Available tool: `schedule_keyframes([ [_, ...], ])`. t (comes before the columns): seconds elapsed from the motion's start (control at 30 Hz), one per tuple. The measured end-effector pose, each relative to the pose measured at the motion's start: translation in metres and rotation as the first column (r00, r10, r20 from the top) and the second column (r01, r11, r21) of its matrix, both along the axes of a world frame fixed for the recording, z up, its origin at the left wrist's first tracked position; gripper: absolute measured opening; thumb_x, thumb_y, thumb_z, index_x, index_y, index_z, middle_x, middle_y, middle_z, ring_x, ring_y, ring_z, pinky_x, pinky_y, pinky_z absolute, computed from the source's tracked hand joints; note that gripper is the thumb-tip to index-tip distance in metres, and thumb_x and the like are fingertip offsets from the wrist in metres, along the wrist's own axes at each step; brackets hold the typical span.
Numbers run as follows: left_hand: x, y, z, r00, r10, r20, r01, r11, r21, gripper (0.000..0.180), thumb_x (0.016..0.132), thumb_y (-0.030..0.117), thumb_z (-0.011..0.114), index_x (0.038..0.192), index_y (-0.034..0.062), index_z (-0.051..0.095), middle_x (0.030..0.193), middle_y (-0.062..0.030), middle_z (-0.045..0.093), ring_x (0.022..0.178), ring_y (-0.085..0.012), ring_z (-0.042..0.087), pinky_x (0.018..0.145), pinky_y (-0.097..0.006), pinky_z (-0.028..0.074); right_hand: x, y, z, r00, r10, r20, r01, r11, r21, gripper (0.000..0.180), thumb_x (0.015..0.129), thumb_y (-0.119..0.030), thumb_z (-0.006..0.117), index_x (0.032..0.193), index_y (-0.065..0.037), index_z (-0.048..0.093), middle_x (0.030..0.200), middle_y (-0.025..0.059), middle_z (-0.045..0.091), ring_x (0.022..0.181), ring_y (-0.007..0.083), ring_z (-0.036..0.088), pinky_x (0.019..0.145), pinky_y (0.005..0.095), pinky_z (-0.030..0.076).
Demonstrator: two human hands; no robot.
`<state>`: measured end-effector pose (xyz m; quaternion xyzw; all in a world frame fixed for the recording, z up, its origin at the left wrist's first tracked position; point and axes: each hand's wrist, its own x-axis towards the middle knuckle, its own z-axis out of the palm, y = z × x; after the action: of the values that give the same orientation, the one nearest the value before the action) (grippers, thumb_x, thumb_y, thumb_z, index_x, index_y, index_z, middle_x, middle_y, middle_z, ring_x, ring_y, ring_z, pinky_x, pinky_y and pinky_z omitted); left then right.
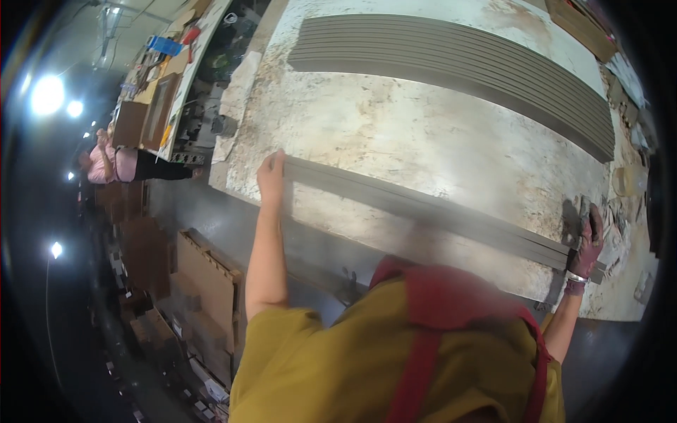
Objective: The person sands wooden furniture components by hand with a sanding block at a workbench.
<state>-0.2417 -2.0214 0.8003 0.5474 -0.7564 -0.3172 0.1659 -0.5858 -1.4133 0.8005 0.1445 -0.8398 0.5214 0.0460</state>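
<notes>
Toward ten o'clock, beyond the counter point(395, 127), a co-worker in a pink top point(125, 166) is standing. Nearer the middle, also toward ten, the person's bare left hand point(270, 178) is closing around the left end of some narrow grey strips point(402, 197), apparently pinching them. These strips are lying side by side along the near edge of the counter, slanting from ten o'clock down toward four. At one o'clock a wide set of similar grooved strips point(451, 67) is resting well apart from them. Toward three, the gloved right hand point(587, 247) is curling its fingers over the strips' right end; whether it is gripping them, I cannot tell.

The step in hand seems to be handling or aligning the strips from both ends. Any further move would be calling for both hands working together, keeping the long pieces straight and unbent.
</notes>
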Motion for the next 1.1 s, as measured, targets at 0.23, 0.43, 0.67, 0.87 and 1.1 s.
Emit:
schedule_keyframes([
  [0.23, 0.004, -0.031, 0.006, 0.929, -0.141, 0.341, 0.237, 0.936, -0.259, 0.050, 0.093, 0.032, 0.051, 0.128, -0.0033, 0.049, 0.128, -0.0241, 0.052, 0.120, -0.0378, 0.047, 0.102, -0.042, 0.036, 0.018, -0.025, 0.030, 0.979, -0.060, 0.195, 0.058, 0.998, 0.015, 0.044, 0.087, -0.023, 0.061, 0.123, 0.001, 0.055, 0.121, 0.0118, 0.058, 0.113, 0.0208, 0.053, 0.099, 0.0322, 0.039],
  [0.43, -0.235, 0.095, 0.052, 0.640, -0.756, 0.132, 0.688, 0.489, -0.537, 0.058, 0.086, 0.023, 0.060, 0.136, 0.0019, 0.041, 0.139, -0.0180, 0.043, 0.130, -0.0359, 0.038, 0.108, -0.041, 0.028, 0.011, -0.023, 0.035, 0.987, -0.056, 0.149, 0.079, 0.985, -0.153, 0.044, 0.085, -0.023, 0.066, 0.121, 0.001, 0.056, 0.115, 0.0080, 0.059, 0.103, 0.0161, 0.055, 0.091, 0.0281, 0.043],
  [0.67, -0.317, 0.169, 0.011, 0.461, -0.801, 0.382, 0.833, 0.242, -0.498, 0.075, 0.082, 0.040, 0.061, 0.143, 0.0086, 0.030, 0.151, -0.0125, 0.026, 0.139, -0.0307, 0.023, 0.111, -0.052, 0.016, -0.014, 0.013, 0.074, 0.950, -0.203, 0.237, 0.221, 0.974, -0.051, 0.046, 0.084, -0.026, 0.066, 0.121, 0.000, 0.057, 0.110, 0.0067, 0.060, 0.099, 0.0128, 0.055, 0.088, 0.0261, 0.043],
  [0.87, -0.286, 0.159, 0.024, 0.168, -0.920, 0.355, 0.953, 0.060, -0.296, 0.064, 0.082, 0.032, 0.063, 0.137, 0.0087, 0.040, 0.145, -0.0130, 0.035, 0.132, -0.0326, 0.033, 0.107, -0.048, 0.024, -0.080, 0.056, 0.048, 0.902, -0.324, 0.285, 0.308, 0.946, 0.100, 0.044, 0.082, -0.027, 0.065, 0.117, -0.001, 0.059, 0.109, 0.0119, 0.063, 0.099, 0.0189, 0.058, 0.088, 0.0283, 0.044],
  [1.1, -0.306, 0.157, -0.013, 0.244, -0.857, 0.454, 0.916, 0.051, -0.397, 0.063, 0.082, 0.036, 0.064, 0.138, 0.0171, 0.042, 0.132, -0.0147, 0.043, 0.119, -0.0353, 0.041, 0.102, -0.046, 0.030, -0.158, 0.020, 0.012, 0.903, -0.402, 0.152, 0.294, 0.836, 0.464, 0.041, 0.080, -0.030, 0.064, 0.115, -0.009, 0.063, 0.115, 0.0155, 0.063, 0.107, 0.0297, 0.059, 0.094, 0.0340, 0.044],
])
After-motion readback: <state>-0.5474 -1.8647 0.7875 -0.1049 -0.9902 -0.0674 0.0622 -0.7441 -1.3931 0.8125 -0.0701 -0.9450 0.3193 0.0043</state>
